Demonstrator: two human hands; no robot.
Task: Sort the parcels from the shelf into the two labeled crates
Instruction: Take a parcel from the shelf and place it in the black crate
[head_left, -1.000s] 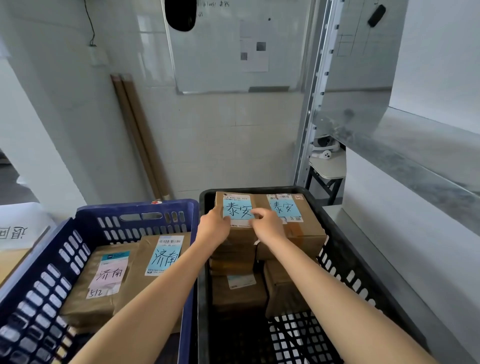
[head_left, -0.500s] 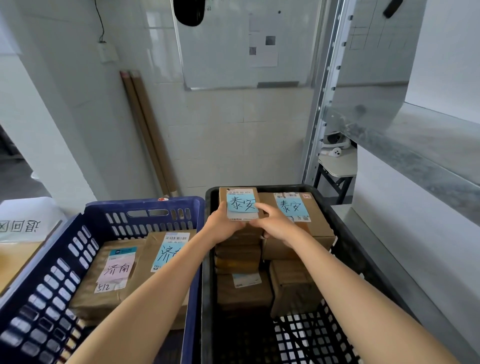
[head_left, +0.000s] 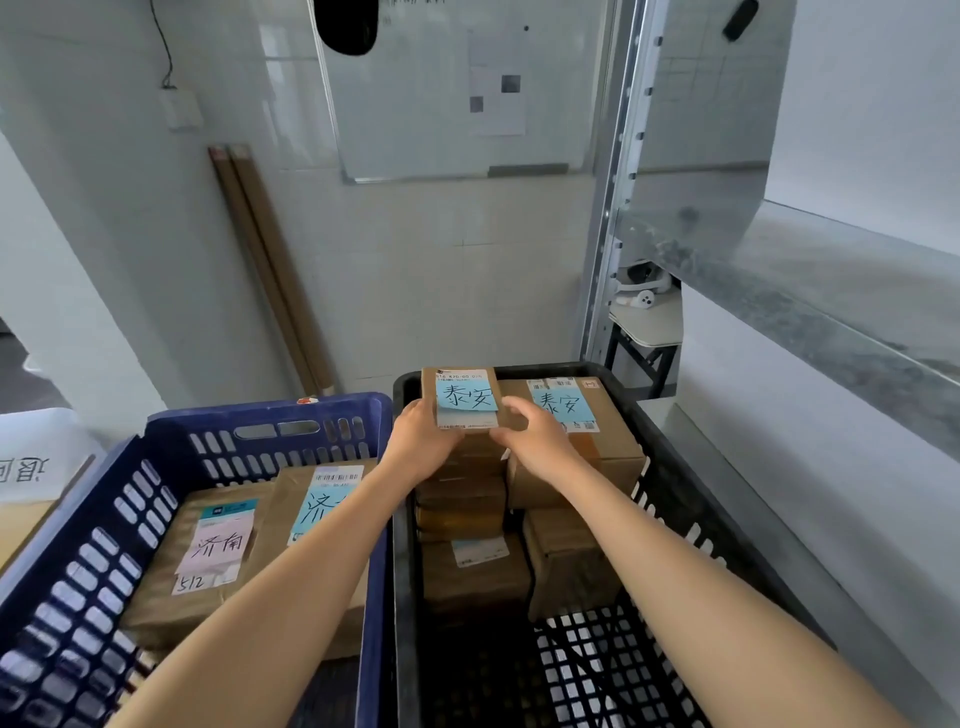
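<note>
Head cam, mid-frame: left hand (head_left: 420, 442) and right hand (head_left: 536, 441) both grip the blue-labelled parcel (head_left: 462, 399), fingers curled round its edges, over the stack in the black crate (head_left: 675, 483); blue crate (head_left: 270, 431) lower left.

Colours as I see them
Lower left: blue crate (head_left: 208, 415), slotted walls, pink label (head_left: 218, 551) inside. Lower right: black crate (head_left: 402, 571), grid mesh; top parcel (head_left: 429, 389) brown w/ lt-blue label (head_left: 467, 402).

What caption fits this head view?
Left hand and right hand hold a small blue-labelled brown cardboard parcel atop the stack in the black plastic crate.
</note>
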